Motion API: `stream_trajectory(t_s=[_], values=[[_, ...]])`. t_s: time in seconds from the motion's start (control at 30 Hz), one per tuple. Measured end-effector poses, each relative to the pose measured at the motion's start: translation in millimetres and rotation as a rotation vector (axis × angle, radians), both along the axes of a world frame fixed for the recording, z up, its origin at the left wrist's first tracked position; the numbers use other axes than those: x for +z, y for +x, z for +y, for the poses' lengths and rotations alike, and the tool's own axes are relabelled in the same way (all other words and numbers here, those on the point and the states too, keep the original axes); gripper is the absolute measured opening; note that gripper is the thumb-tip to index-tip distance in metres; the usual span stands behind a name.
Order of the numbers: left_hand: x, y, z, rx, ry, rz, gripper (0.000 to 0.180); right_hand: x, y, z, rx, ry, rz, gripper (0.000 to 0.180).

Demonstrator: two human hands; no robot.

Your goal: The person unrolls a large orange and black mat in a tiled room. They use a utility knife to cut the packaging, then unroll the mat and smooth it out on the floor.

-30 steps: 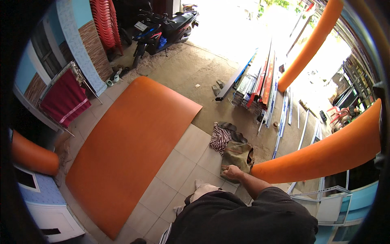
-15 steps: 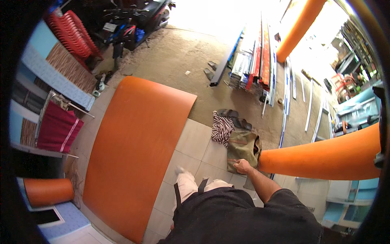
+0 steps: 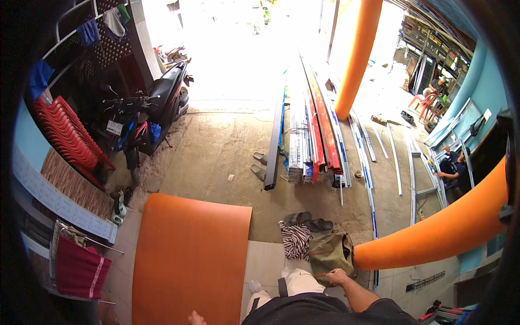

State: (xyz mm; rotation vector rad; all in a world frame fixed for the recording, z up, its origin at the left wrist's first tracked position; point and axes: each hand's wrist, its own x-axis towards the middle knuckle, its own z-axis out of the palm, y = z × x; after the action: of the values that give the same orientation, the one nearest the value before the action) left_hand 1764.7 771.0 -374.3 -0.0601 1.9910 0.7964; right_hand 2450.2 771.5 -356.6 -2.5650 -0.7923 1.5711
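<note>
My right hand [image 3: 337, 277] shows closed in front of the lower edge of an olive-green cloth bag [image 3: 331, 252]. What its fingers hold, if anything, is hidden, and I cannot tell whether it touches the bag. Only a part of my left hand [image 3: 196, 318] comes into view at the lower edge, over a large orange-brown sheet [image 3: 189, 254] lying on the floor; its fingers are mostly cut off. Beside the bag lies a zebra-striped cloth [image 3: 296, 240], with dark sandals [image 3: 310, 222] just beyond it.
An orange pillar [image 3: 433, 233] rises to the right of the bag. Ahead lies a stack of long metal profiles [image 3: 311, 141]. A motorbike [image 3: 157, 111] and stacked red chairs [image 3: 70, 138] stand at left. Another person [image 3: 452, 168] works among frames at far right.
The view has tilted up and turned, so the sheet and bag sit lower in it. My left hand has come into sight at the lower edge. My right hand stays closed.
</note>
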Motion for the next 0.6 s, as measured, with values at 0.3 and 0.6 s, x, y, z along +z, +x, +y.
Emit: stream_trajectory(t_s=[0.3,0.6], values=[[10,167,144,-0.399,0.357,0.039,0.012,-35,74,106,-0.021,-0.111,-0.008,0.038],[-89,198,25,-0.364,-0.199,-0.251,0.033,-12,112,232,-0.077,0.188,-0.123,0.035]])
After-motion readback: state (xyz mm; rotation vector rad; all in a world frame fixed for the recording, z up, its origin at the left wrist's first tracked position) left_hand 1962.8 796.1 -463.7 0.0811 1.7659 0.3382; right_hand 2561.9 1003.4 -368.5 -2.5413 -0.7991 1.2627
